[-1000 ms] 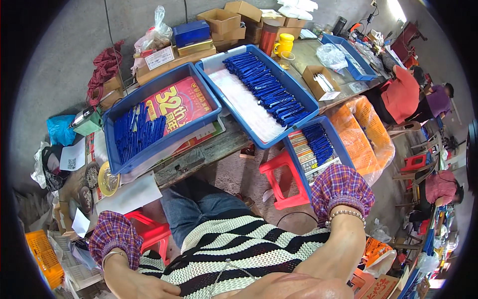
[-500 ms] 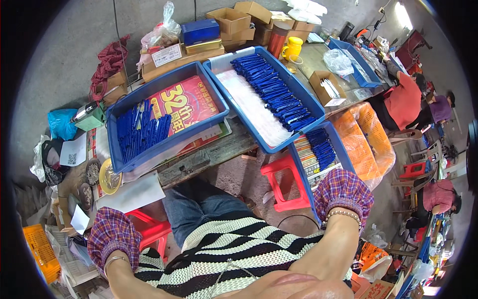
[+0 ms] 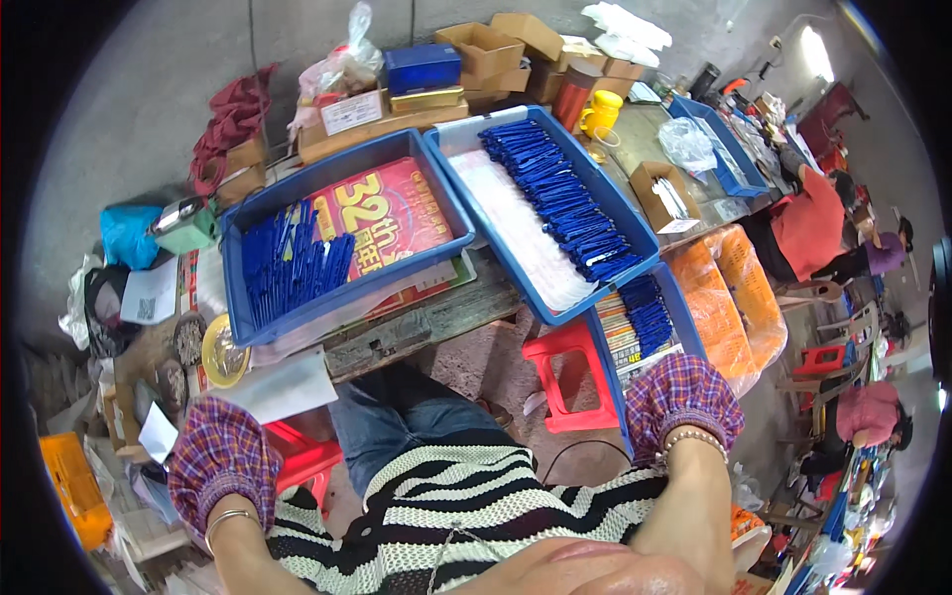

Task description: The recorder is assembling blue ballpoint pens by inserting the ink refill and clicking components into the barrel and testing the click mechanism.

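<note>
Neither of my hands shows; each arm ends in view at a purple plaid oversleeve. The left oversleeve point(image 3: 224, 458), below a bracelet, is nearest a white sheet point(image 3: 293, 389) at the table's front edge. The right oversleeve point(image 3: 686, 405), below a beaded bracelet, overlaps the near end of a low blue tray point(image 3: 677, 287) holding slim blue pieces. Ahead stand two more blue trays. The left tray point(image 3: 352, 290) holds slim blue pieces point(image 3: 293, 263) beside a red printed sheet point(image 3: 382, 213). In the right tray point(image 3: 551, 314), a long row of similar pieces point(image 3: 560, 198) lies along white lining.
Red stools point(image 3: 565, 382) stand near my legs. A yellow bowl point(image 3: 226, 352) is at the table's left front. Cardboard boxes point(image 3: 480, 50) and a yellow cup point(image 3: 601, 114) stand at the back. Orange baskets point(image 3: 729, 297) are on the right; people sit farther right.
The view has shifted slightly, so the trays and table appear a little lower and farther right. Both oversleeves stay in nearly the same place in the picture.
</note>
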The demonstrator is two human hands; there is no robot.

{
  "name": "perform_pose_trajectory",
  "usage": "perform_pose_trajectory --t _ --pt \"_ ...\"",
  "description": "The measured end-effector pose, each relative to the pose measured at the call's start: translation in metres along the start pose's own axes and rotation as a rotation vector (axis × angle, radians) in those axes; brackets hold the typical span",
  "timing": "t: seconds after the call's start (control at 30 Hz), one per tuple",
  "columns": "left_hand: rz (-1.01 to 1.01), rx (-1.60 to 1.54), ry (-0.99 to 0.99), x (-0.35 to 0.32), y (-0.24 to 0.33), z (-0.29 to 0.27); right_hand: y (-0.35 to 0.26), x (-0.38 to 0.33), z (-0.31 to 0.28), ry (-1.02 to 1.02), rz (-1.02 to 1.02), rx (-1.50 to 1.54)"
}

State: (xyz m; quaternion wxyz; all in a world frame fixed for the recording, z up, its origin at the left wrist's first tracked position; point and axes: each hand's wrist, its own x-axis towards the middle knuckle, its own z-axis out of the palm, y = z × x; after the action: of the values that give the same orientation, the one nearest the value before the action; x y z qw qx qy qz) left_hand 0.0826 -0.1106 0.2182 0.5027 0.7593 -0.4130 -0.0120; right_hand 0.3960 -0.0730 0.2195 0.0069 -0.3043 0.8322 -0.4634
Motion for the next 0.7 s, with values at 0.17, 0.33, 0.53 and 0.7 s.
perform_pose_trajectory --t 0.17,0.33,0.53,0.7 --pt "-0.498 -0.281 0.722 -0.086 -0.035 0.038 0.068 -0.045 0.036 0.702 0.407 0.42" --pt "-1.054 -0.875 1.303 -0.121 -0.077 0.131 0.119 -0.085 0.154 0.73 0.777 1.073" --pt "-0.767 -1.235 1.642 -0.103 -0.106 0.221 0.126 -0.072 0.152 0.714 0.853 1.319" --pt "-0.753 -1.429 1.661 -0.106 -0.104 0.222 0.139 -0.067 0.153 0.523 0.86 1.298"
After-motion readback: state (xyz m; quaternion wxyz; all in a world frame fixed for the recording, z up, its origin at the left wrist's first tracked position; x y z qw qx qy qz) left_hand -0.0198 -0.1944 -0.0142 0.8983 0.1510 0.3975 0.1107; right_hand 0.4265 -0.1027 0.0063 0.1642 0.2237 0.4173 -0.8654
